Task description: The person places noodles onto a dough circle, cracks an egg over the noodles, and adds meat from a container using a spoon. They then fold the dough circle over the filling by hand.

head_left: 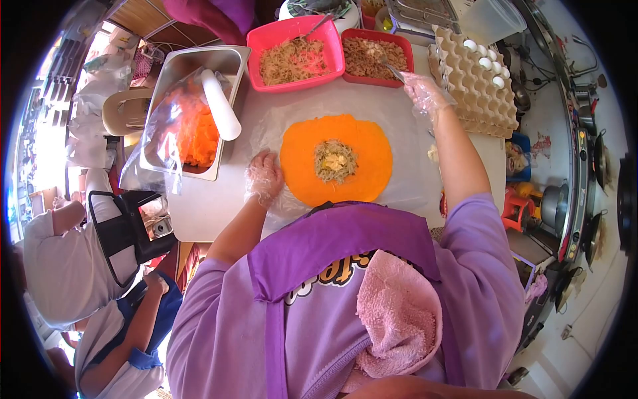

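Pink towel [399, 319], left hand [264, 176] beside wrapper [299, 159]

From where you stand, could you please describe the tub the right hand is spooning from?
Start at the white table with the orange dough round in its middle. Beyond it stand two tubs; yours is the red tub beside the egg tray, where the gloved right hand holds a spoon. Its filling is browner than the pale shreds in the pink tub.
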Demonstrator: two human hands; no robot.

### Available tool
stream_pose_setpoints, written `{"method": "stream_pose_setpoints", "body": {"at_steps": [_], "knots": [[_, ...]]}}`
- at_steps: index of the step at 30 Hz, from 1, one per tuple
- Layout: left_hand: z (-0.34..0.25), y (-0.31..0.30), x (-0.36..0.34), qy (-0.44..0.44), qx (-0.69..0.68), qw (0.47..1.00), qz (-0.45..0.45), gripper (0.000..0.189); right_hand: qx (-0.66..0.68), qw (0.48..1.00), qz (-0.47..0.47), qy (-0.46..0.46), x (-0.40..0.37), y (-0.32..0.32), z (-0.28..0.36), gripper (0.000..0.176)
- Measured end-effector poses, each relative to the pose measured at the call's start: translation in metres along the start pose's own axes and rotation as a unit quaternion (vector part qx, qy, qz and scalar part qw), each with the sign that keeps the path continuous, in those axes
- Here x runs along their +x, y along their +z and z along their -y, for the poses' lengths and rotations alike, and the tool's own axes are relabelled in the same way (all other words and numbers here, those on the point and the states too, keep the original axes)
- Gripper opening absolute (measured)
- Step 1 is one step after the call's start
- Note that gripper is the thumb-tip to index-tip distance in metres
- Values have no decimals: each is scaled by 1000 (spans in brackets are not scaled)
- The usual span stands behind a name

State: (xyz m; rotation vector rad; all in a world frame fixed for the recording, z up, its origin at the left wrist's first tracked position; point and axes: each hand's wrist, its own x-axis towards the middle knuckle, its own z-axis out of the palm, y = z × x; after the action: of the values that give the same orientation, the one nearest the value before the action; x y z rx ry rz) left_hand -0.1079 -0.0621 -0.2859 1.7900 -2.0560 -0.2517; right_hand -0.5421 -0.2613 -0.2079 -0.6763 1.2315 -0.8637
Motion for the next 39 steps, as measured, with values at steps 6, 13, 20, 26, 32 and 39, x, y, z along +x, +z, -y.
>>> {"method": "stream_pose_setpoints", "body": {"at_steps": [6, 13, 20, 26, 32, 39], "knots": [[2, 3, -1, -2, 0, 1000, -9, 35, 39, 998, 47, -3, -13, -1, 3, 35], [0, 1, 0, 4, -2, 1000, -13, 34, -5, 1000, 27, 6, -31, 10, 10, 39], [-1, -2, 0, -10, 10, 1000, 7, 34, -54, 998, 37, 3, -73, 25, 2, 37], [2, 2, 0, -6, 6, 1000, 0, 34, -134, 984, 46, 105, -120, 45, -49, 37], [1, 1, 0, -4, 11, 1000, -6, 33, -87, 962, 194, 173, -127, 39, -102, 36], [4, 7, -2, -11, 18, 1000, -5, 34, -298, 936, 186, 23, -130, 49, -104, 37]]}}
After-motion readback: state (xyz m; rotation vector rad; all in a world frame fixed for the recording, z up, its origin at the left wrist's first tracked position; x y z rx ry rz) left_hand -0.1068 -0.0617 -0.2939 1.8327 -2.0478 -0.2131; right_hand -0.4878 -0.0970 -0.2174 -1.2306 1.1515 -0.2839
